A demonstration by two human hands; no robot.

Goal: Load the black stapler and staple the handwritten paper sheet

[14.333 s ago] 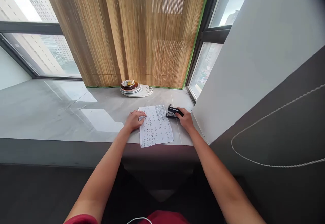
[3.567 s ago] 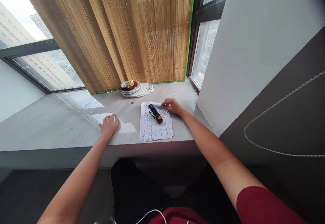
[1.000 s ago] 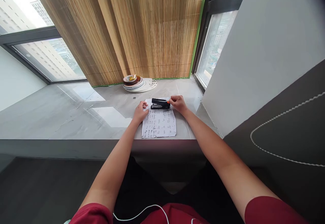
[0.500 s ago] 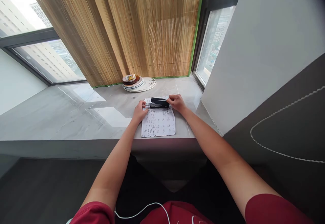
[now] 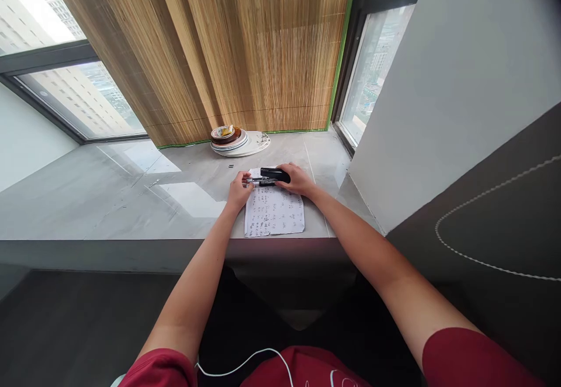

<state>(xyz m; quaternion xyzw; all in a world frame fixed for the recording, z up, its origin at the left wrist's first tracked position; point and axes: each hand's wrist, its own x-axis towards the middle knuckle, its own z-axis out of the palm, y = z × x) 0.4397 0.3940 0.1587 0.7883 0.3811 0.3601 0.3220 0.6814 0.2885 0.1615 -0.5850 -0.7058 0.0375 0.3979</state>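
Observation:
A black stapler lies sideways over the top of a handwritten sheet of paper, its upper and lower parts spread slightly apart. My right hand is closed around the stapler's right end. At the other end, the fingers of my left hand pinch a thin silvery metal part that sticks out between the black halves. Just how the fingertips meet it is too small to make out.
Behind the paper stands a stack of plates by a bamboo blind. Small dark bits lie left of the stapler on the grey tiled ledge. A wall rises on the right, with a beaded cord hanging there.
My right hand has shifted left and now wraps the stapler's right end, where it earlier held just the tip. My left hand keeps its pinch, nearly unmoved.

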